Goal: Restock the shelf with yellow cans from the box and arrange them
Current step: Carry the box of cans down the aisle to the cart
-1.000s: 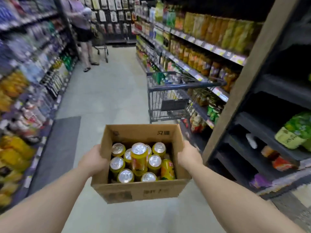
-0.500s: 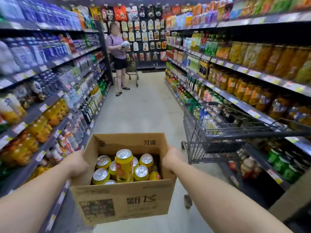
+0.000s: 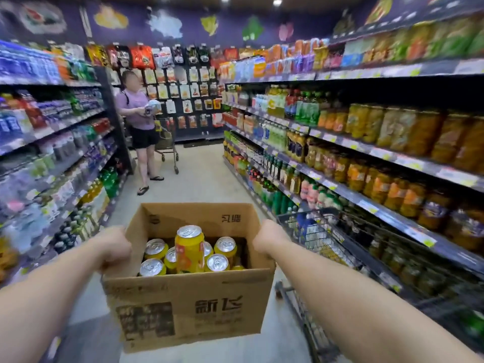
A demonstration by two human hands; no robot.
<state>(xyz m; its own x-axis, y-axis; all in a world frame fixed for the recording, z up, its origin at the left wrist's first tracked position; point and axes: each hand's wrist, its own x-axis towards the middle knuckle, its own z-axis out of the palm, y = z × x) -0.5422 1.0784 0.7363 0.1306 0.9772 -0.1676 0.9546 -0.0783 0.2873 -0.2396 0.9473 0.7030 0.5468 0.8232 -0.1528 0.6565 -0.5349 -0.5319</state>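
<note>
I am holding the cardboard box (image 3: 183,305) in front of me with both hands, in the middle of a shop aisle. My left hand (image 3: 114,247) is gripping the left wall of the box near its top edge, with the fingers curled against the cardboard. My right hand (image 3: 269,238) is gripping the right wall in the same way, so the box is hanging between my two forearms, above the floor (image 3: 201,179).

The box is open at the top and the yellow cans (image 3: 220,254) are standing upright inside it, close together, with their silver lids showing. One taller can (image 3: 190,248) is standing on the others in the middle and is rising above them. I cannot count all the cans, because the front wall is hiding the lower ones.

On my right the shelf (image 3: 366,153) is running along the aisle, full of bottles and jars of drinks. A metal shopping cart (image 3: 327,231) is standing just beside this shelf, near my right arm. On my left another shelf (image 3: 52,158) is carrying bottles too. Farther down the aisle a person (image 3: 138,121) in a purple shirt is standing beside a small trolley (image 3: 167,142) and is holding some package.
</note>
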